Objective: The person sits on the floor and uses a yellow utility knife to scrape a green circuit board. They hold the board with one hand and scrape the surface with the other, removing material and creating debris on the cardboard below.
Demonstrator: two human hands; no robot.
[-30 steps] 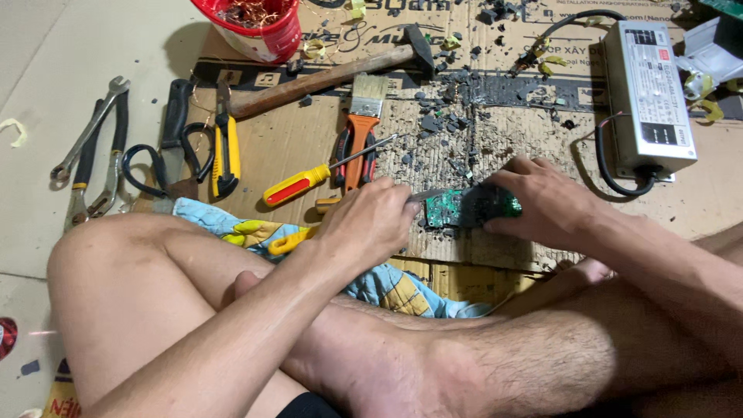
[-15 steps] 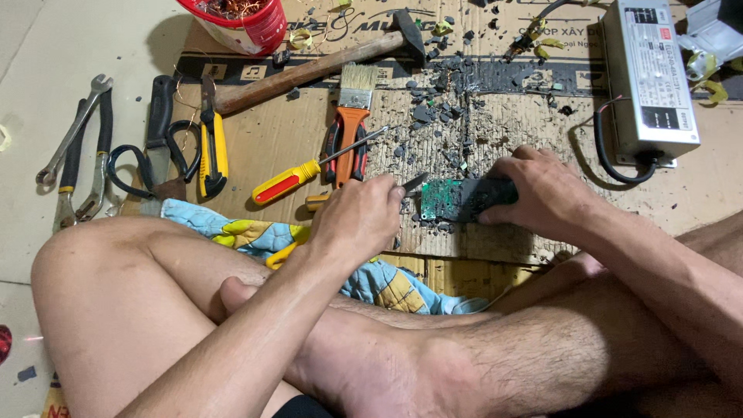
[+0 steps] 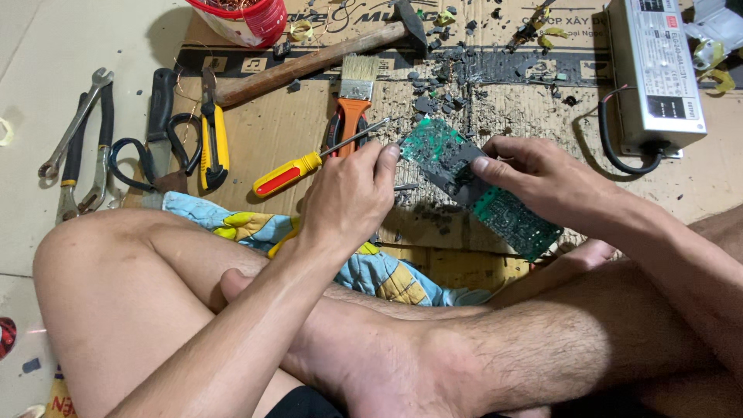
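Far left of the board (image 3: 476, 186): wrench (image 3: 73, 128) and pliers (image 3: 81, 166) on the floor, well apart from it. Next, still left of the board: black-handled scissors (image 3: 151, 151), then yellow cutters (image 3: 213, 135), on the cardboard (image 3: 271, 124). Up left of the board: red bucket (image 3: 244, 15) and hammer (image 3: 317, 58), head toward the board's top. Below left of the board: patterned cloth (image 3: 255, 224) under the knee. Just left of the board: red-yellow screwdriver (image 3: 309, 162), shaft tip near the left hand (image 3: 348, 201), and orange-handled brush (image 3: 354, 97) above that hand. Left hand curled, fingertips pinching the board's left edge. Board itself: green, lifted and tilted above the cardboard, dark lump stuck at its middle, gripped at both sides. Above the board: dark crumbled debris (image 3: 457, 77) scattered on the cardboard. Right of the board: right hand (image 3: 542, 182), fingers clenched over the board's right half, thumb on top. Far up right of the board: grey metal power unit (image 3: 654, 73) with black cable (image 3: 615, 147), well apart.
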